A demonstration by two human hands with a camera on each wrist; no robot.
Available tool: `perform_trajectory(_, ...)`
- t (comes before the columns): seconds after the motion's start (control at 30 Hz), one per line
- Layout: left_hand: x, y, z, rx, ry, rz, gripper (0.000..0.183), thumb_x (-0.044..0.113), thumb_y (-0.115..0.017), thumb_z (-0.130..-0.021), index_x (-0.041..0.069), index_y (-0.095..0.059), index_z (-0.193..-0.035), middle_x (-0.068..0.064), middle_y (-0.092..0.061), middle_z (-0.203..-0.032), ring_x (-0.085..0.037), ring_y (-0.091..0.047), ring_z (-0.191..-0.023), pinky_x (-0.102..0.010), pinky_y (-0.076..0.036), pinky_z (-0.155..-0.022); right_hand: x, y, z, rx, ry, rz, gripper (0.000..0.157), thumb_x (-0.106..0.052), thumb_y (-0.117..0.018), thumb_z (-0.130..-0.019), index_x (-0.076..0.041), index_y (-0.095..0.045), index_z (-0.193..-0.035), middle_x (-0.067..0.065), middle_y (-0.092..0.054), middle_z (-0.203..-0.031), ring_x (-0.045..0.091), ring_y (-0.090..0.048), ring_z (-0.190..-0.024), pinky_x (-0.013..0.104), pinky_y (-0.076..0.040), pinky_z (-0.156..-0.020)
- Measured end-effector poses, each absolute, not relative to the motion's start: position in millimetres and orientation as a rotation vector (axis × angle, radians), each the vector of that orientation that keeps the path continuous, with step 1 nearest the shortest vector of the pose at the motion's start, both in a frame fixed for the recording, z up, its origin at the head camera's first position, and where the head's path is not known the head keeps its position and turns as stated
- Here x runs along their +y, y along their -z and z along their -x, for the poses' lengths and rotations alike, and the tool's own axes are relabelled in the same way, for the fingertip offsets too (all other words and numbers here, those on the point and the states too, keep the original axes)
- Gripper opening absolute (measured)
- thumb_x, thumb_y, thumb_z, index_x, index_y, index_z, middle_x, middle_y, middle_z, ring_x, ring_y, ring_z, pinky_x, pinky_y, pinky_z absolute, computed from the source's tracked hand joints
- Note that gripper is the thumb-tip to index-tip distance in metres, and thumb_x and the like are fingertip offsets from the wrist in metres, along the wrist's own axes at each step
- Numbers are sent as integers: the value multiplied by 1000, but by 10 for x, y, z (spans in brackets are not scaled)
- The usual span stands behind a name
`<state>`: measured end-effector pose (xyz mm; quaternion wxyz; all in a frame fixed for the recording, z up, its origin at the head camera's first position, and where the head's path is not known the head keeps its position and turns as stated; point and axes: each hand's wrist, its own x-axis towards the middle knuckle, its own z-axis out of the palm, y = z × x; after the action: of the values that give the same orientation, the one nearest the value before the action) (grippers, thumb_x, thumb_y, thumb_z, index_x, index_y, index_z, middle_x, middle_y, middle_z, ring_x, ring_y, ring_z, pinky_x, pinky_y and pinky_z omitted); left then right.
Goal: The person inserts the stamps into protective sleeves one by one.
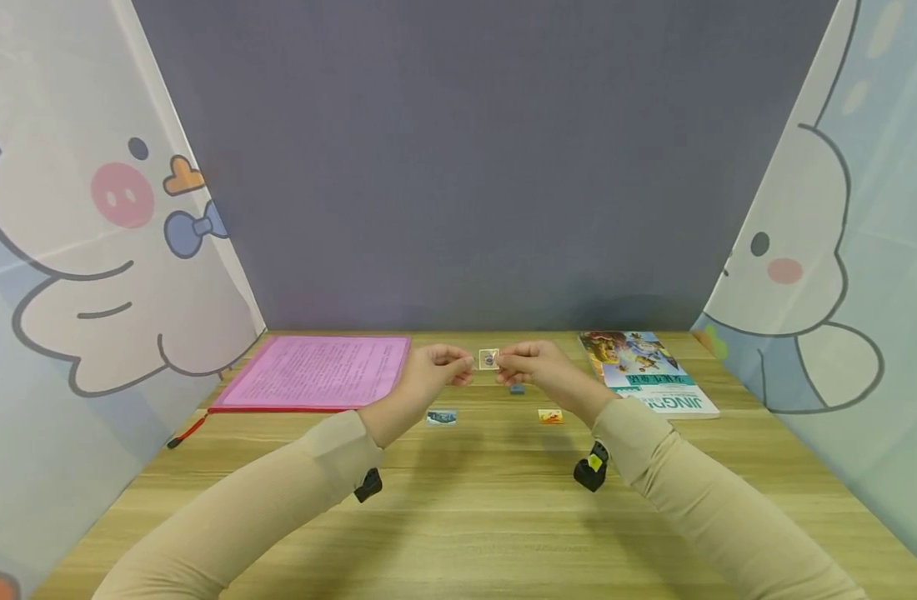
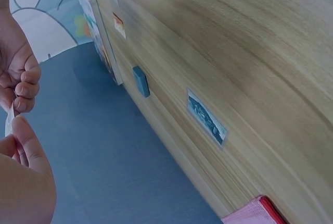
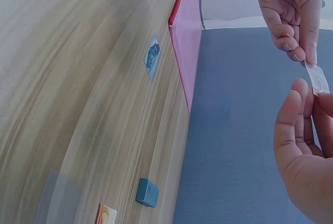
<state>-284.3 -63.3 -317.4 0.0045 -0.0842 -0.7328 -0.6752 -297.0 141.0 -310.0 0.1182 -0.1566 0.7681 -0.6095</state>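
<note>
Both hands are raised over the far part of the table, facing each other. A small, pale, square stamp (image 1: 488, 359) with a dark round figure is stretched between them. My left hand (image 1: 432, 375) pinches its left edge between thumb and fingers; my right hand (image 1: 548, 371) pinches the opposite edge. In the right wrist view the stamp (image 3: 318, 78) looks thin, with a clear, shiny margin. Below the hands lie a blue-grey picture stamp (image 1: 441, 417) and an orange-red one (image 1: 550, 416). A small blue block (image 1: 517, 388) sits behind them, near the right hand.
A pink document pouch (image 1: 316, 371) with red edging lies at the back left. At the back right is a colourful book (image 1: 646, 371). A dark grey panel (image 1: 473, 167) rises behind the table, with cartoon-printed curtains on both sides. A clear sheet (image 3: 57, 198) lies on the wood.
</note>
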Motion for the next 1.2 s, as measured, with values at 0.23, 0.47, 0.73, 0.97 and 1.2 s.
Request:
perform_trajectory(0.23,-605,3143,2809,-2310,2094,239,14,5,-67,-90,-6,-68,-99,-19,-71,-87,-10,-66,-65,-35,-61,-76,1424,3078,2957,2199,1839,425,31,-17,-58,-98,7,-59,-119,2,-68,-88,14,-65,-83,35,-56,-88)
perform_trajectory(0.47,-605,3106,2775,-2343,2067,241,17,8,-68,-90,-4,-68,-102,-14,-71,-86,-11,-68,-68,-34,-61,-77,1420,3068,2941,2145,1892,414,31,-15,-59,-97,8,-59,-119,0,-68,-86,12,-65,-81,43,-54,-94)
perform_trajectory(0.73,-602,3135,2791,-2325,2072,239,16,8,-69,-90,-4,-69,-100,-15,-71,-86,-10,-67,-67,-33,-61,-76,1446,3066,2954,2114,1876,444,29,-18,-59,-98,6,-61,-114,-1,-69,-84,12,-66,-81,34,-57,-87)
perform_trajectory(0.97,-596,3134,2789,-2322,2086,222,13,6,-69,-89,-4,-69,-98,-9,-70,-79,-9,-66,-65,-34,-62,-76,1454,3056,2964,2133,1859,478,28,-16,-59,-97,8,-62,-112,0,-70,-81,13,-66,-76,29,-58,-79)
perform_trajectory(1.2,-583,3126,2776,-2331,2093,219,15,8,-69,-89,-3,-69,-99,-17,-72,-88,-10,-67,-66,-29,-61,-72,1453,3069,2969,2159,1903,457,25,-14,-61,-96,7,-64,-109,-1,-69,-79,12,-66,-73,33,-58,-80)
